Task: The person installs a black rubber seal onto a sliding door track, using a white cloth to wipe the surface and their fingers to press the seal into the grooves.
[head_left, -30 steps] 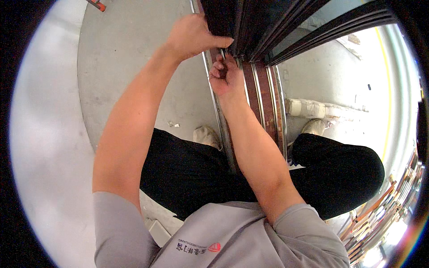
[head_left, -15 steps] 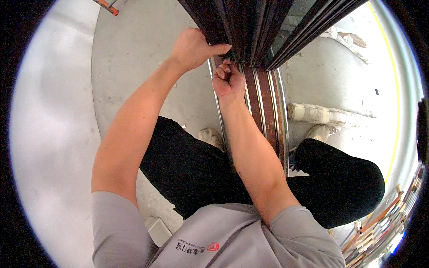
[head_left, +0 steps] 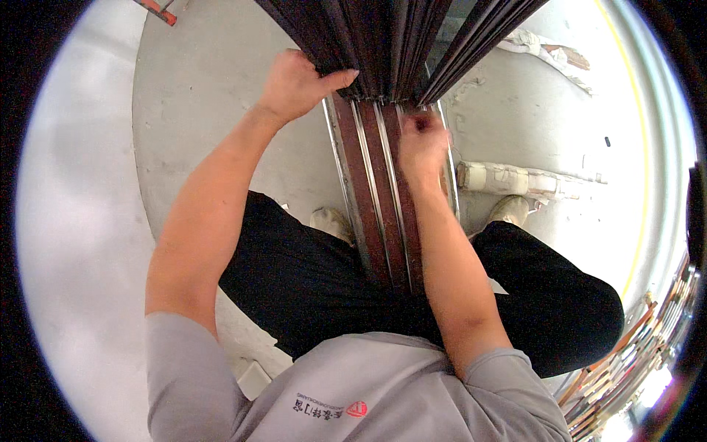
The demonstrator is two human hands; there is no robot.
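Observation:
Dark sliding door panels stand upright, side by side, on a brown bottom track with shiny metal rails. My left hand grips the left panel near its lower end, thumb lying across the front face and the fingers hidden behind the edge. Just below the foot of the right-hand panels, my right hand hovers over the right side of the track. Its fingers are curled in and smeared by motion; whatever they may hold is too small to make out.
My legs straddle the track, a shoe on each side. Right of it lies a wrapped roll on the floor, with more wrapped material farther off. Long strips are piled at the lower right. An orange-red metal piece shows far left.
My right hand has moved right across the track, from the left rails to the right side. My left hand keeps its grip on the panel. The whole view has shifted slightly.

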